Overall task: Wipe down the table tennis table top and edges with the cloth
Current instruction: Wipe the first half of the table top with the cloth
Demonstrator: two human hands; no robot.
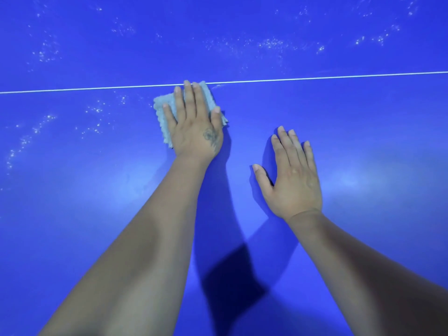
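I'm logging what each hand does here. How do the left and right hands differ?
The left hand presses flat on the cloth; the right hand rests on the bare table. The left hand reaches farther, up to the white line; the right hand lies nearer the person. The left hand bears a tattoo; the right shows none. Both lie palm down, fingers straight.

White speckled dust (271, 43) scattered across far surface, more specks (97, 110) at left
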